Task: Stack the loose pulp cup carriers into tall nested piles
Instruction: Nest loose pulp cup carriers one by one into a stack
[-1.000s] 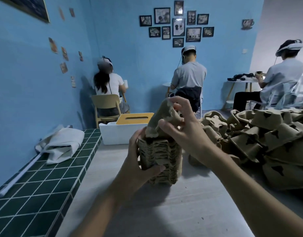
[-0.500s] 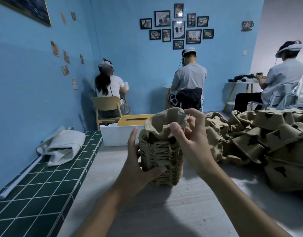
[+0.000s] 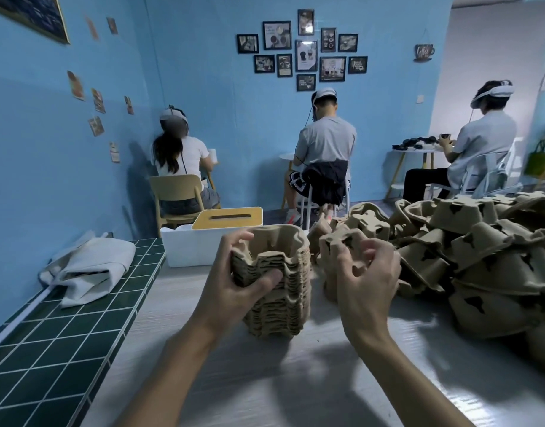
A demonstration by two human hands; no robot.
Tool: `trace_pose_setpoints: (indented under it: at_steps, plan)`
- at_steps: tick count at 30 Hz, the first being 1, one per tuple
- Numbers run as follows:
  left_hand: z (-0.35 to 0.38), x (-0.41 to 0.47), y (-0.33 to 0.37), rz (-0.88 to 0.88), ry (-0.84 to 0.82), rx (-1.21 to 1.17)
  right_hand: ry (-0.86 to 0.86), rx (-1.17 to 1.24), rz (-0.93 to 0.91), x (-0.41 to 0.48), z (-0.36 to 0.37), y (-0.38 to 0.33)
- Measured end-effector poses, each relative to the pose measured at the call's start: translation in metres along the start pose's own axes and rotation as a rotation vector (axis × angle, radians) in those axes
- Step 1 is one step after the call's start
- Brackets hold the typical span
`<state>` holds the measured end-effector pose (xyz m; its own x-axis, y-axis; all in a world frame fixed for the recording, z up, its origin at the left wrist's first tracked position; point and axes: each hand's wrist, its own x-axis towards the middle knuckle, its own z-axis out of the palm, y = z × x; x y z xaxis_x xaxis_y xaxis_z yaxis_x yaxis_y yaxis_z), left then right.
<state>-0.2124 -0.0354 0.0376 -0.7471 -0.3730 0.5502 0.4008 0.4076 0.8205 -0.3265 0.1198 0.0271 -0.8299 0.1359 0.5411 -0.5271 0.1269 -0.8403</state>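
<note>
Top carrier now sits snug on nested pile (image 3: 274, 291); right hand (image 3: 366, 282) has left pile, gone right to loose carrier (image 3: 339, 241) just beside it; left hand (image 3: 237, 285) still on pile. Worktop (image 3: 265, 380) bare near person; big heap (image 3: 480, 257) crowds right side; white box (image 3: 188, 248) behind pile; green tile ledge (image 3: 65, 349) along left edge. Left hand holds pile's side, thumb in front, fingers hooked over rim; right hand's curled fingers grab loose carrier from above.

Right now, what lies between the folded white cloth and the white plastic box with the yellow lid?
Only a bare strip of the dark green tiled ledge, seen in the head view.
</note>
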Motion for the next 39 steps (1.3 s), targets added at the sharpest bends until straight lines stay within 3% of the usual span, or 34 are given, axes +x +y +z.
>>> trace_pose_setpoints:
  at_steps: [8,18,21,25,30,34,39]
  plan:
    - [0.007,-0.012,-0.01,0.006,0.052,-0.015,-0.068,-0.191,0.155,0.009,0.001,0.026]
    - [0.004,-0.02,-0.015,-0.005,0.059,-0.028,-0.128,-0.255,0.122,0.009,0.005,0.03]
    - [0.004,-0.02,-0.015,0.009,0.073,-0.042,-0.102,-0.166,0.035,0.008,0.006,0.027]
    - [0.003,-0.019,-0.014,0.007,0.095,-0.052,-0.148,0.134,-0.033,0.003,0.005,0.012]
    - [0.003,-0.019,-0.013,-0.006,0.105,-0.054,-0.2,0.17,-0.173,0.002,0.008,0.01]
    - [0.003,-0.02,-0.012,-0.014,0.098,-0.065,-0.239,0.324,-0.097,0.003,0.005,0.006]
    - [0.003,-0.02,-0.014,-0.013,0.099,-0.052,-0.196,0.333,-0.101,0.006,0.0,-0.003]
